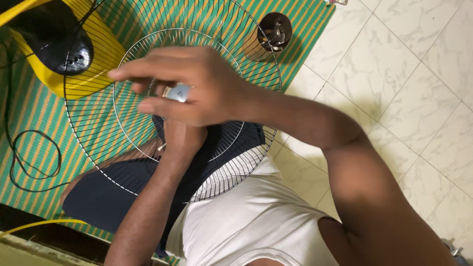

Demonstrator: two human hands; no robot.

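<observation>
Green striped mat on a pale marble-look floor

A woven mat [34, 106] with green and yellow stripes covers the left and far side; glossy white, grey-veined floor tiles [414, 74] fill the right. A black cable [34, 160] loops on the mat at left, and a round brown tin [268, 35] stands at its far edge.

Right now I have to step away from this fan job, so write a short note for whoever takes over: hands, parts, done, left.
Right hand: on top of the wire fan guard, fingers around a small silvery centre piece.
Left hand: beneath the guard at its centre, grip hidden.
Guard lies over the lap, off the fan. Yellow-and-black fan body sits on the striped mat; a brown cup of small parts nearby.
Left: centre piece unsettled, guard not mounted.
</observation>
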